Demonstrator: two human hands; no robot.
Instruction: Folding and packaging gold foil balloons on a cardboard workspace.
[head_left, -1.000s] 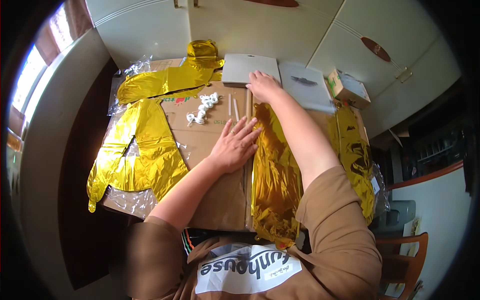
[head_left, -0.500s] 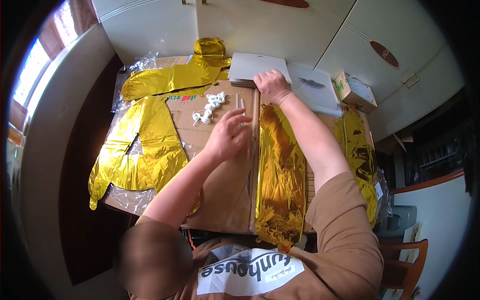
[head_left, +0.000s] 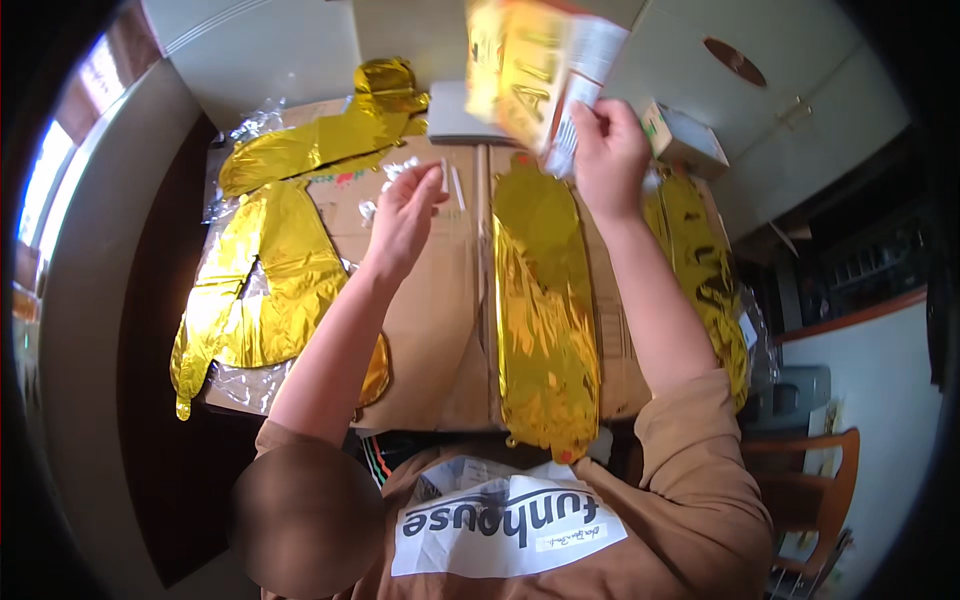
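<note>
My right hand is raised over the back of the table, closed on the lower edge of a yellow, orange and white printed card, which is blurred by motion. My left hand hovers with curled fingers, thumb and fingertips close together. Whether anything small is between them I cannot make out. Beside its fingertips lie thin clear straws, and white ribbon coils show partly behind it. Between my arms a long flat gold foil balloon lies lengthwise.
Flat gold foil balloons lie around: an A-shaped one at left, another at the back left, one at right. Cardboard covers the table. A grey-white stack and a small box stand at the back, before cabinets.
My right hand has lifted the printed card up from the back of the table. My left hand has moved up towards the ribbon coils and straws, its fingers drawn closer together. The view has shifted slightly.
</note>
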